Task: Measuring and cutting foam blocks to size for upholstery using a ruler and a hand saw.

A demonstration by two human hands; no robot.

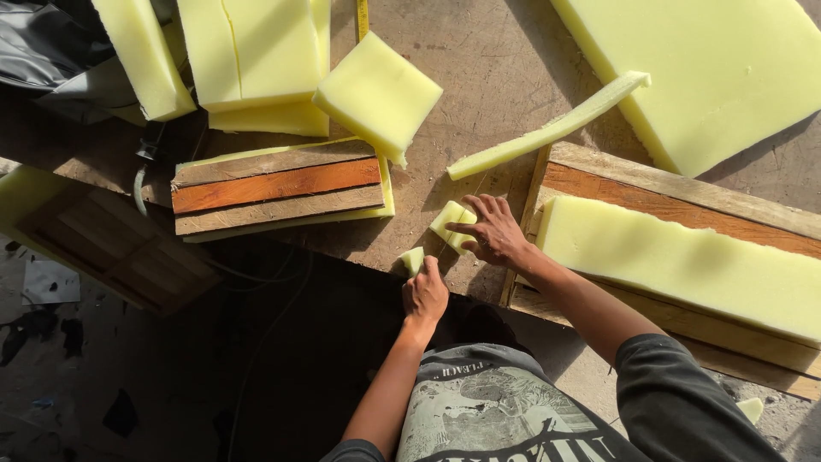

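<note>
The left hand [425, 293] is gripping one small foam scrap [413, 259] in clenched fingers; at two o'clock, the right hand [494, 231] is spreading released fingers over one foam offcut [451, 224] on the tabletop [496, 77].

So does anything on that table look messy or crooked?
Yes. A long thin foam strip lies slanted across the table, one end propped on the wooden board. The foam square leans tilted against the stacked foam slabs.
</note>
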